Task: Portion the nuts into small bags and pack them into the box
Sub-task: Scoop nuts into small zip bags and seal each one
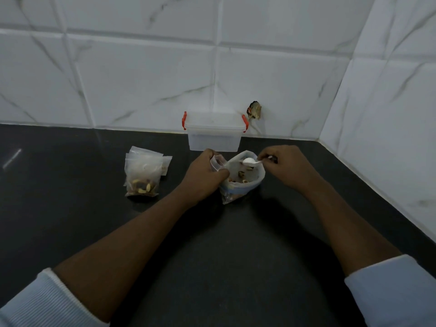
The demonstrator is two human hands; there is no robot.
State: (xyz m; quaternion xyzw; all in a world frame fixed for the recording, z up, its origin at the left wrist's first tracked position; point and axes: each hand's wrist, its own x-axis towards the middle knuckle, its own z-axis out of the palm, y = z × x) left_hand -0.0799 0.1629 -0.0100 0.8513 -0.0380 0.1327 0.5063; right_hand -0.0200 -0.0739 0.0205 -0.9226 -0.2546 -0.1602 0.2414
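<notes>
Near the counter's (236,244) back edge, the right hand (283,166) pinches a white spoon (250,161) lying across the open nut bag (243,188), bowl pointing left toward the small bag (215,162) gripped by the left hand (203,175).

No legible text or labels

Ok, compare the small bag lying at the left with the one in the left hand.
The lying bag has nuts in its bottom; the held bag looks empty. The lying bag lies flat on the counter, untouched; the held bag is gripped off the counter by the left hand, beside the large bag where the right hand holds a spoon. Both are small clear plastic bags.
</notes>
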